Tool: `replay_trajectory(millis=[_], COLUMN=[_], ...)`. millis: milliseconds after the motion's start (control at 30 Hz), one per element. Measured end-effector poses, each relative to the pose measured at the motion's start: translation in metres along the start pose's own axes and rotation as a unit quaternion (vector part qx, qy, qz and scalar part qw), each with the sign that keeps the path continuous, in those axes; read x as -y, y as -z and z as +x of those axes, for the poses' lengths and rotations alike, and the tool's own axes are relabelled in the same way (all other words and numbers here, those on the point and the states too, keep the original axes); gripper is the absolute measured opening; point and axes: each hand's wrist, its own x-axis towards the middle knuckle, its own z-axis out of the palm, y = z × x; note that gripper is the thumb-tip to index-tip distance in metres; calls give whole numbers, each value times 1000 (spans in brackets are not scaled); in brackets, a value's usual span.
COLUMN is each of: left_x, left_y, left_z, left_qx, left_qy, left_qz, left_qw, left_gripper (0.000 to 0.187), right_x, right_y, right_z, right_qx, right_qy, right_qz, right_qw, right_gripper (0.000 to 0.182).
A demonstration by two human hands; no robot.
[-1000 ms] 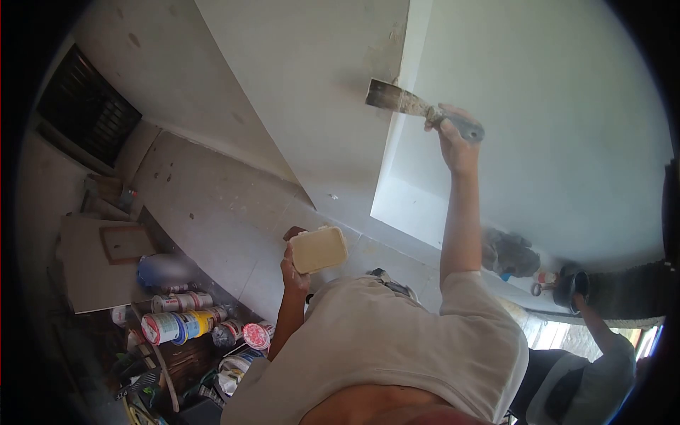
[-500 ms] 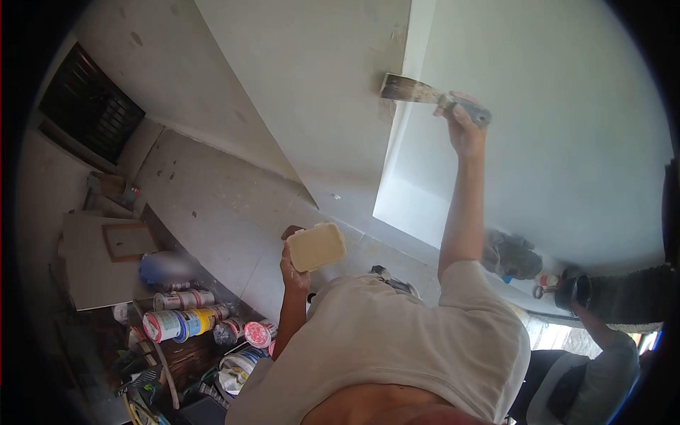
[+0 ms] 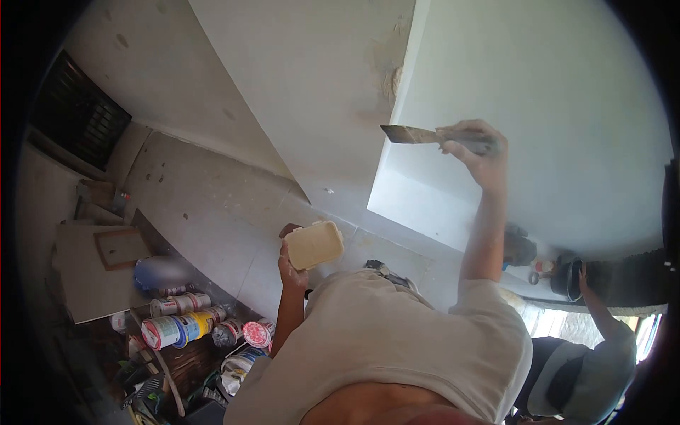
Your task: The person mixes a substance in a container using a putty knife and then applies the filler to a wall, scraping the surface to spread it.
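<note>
My right hand (image 3: 476,147) is raised and grips the handle of a wide putty knife (image 3: 409,134). Its blade lies flat at the wall corner (image 3: 397,78), just below a rough patch of filler on the edge. My left hand (image 3: 289,268) is lower, near my chest, and holds up a square cream-coloured board of putty (image 3: 314,245). White walls stand on both sides of the corner.
Paint cans (image 3: 176,327) and clutter lie on the floor at lower left, beside a flat board (image 3: 92,269) and a dark grille (image 3: 74,117). Another person (image 3: 588,368) crouches at lower right, a hand near a black bucket (image 3: 569,278).
My right hand has drawn the putty knife down the corner edge, from the filler patch to lower on the wall. The left hand with the board has hardly moved.
</note>
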Motion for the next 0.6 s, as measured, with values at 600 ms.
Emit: replay_trajectory(millis=[600], left_x=[-7], left_y=[17], left_z=[5], left_qx=[24], left_qy=[44], left_qz=[-5], left_qw=[999], left_gripper=[49], right_x=[80], right_y=[-55], right_z=[-16], right_qx=[47], right_qy=[327], right_qz=[-313], right_qw=[890], right_gripper=[32])
